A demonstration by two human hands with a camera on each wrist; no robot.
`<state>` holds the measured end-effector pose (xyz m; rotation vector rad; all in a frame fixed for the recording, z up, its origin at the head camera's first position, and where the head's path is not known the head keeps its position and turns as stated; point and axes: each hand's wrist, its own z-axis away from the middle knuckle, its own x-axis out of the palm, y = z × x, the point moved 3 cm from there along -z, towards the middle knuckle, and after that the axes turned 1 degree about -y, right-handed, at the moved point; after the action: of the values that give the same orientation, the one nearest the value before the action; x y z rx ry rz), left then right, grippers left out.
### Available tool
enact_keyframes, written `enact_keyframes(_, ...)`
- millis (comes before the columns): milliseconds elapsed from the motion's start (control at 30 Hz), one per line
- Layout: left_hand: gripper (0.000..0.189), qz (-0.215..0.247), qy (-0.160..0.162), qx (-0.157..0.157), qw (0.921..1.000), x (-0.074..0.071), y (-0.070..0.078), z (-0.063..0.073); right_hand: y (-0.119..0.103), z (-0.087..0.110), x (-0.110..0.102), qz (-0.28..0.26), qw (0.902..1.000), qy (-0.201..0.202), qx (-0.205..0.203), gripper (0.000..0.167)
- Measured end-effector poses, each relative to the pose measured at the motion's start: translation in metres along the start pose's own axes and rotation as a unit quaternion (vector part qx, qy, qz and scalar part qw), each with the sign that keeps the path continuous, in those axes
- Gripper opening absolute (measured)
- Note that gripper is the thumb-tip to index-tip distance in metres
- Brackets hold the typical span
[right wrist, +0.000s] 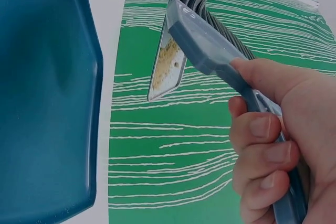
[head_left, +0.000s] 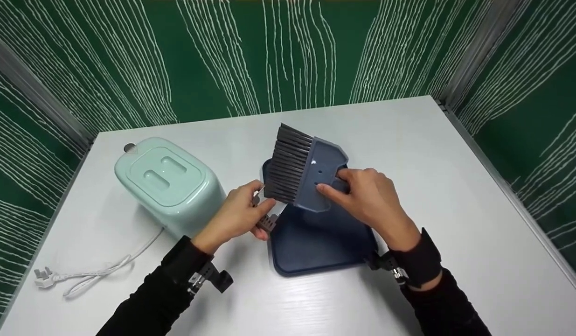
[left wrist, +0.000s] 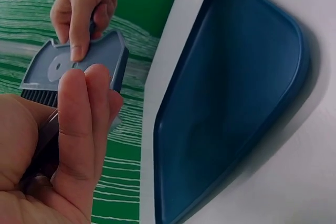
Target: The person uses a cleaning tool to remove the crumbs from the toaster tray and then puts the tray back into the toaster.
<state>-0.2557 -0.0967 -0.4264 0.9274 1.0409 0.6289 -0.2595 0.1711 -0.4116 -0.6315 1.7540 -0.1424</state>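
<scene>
My right hand (head_left: 371, 198) grips the handle of a blue-grey hand brush (head_left: 326, 161). The brush's dark bristles (head_left: 290, 163) touch a thin metal crumb tray (right wrist: 170, 72) with yellowish crumbs on its surface. The tray's grey end is pinched between the thumb and fingers of my left hand (head_left: 236, 210); much of it is hidden behind the bristles. Under both hands, a dark blue dustpan (head_left: 322, 247) lies on the table. In the left wrist view, the dustpan's hollow (left wrist: 231, 77) shows at the right.
A mint-green toaster (head_left: 194, 196) with a lid over its top stands at the left of the white table (head_left: 455, 196). Its white cord and plug (head_left: 45, 278) trail toward the front left. Green walls with white streaks surround the table's back and sides.
</scene>
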Motion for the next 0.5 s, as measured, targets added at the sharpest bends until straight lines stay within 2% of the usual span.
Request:
enact_keyframes(100, 0.019, -0.015, 0.008, 0.005, 0.9998, -0.002, 0.002, 0.001, 0.002, 0.001, -0.003, 0.006, 0.9999, 0.007, 0.003, 0.054)
enact_keyframes(300, 0.016, -0.005, 0.006, 0.011, 0.9999, -0.002, 0.004, 0.002, 0.007, 0.003, -0.008, 0.026, 0.9995, 0.017, 0.012, 0.055)
enact_keyframes(500, 0.009, -0.022, 0.008, 0.014, 0.9996, -0.002, 0.003, 0.002, 0.008, 0.004, -0.011, 0.048, 0.9983, 0.028, 0.017, 0.055)
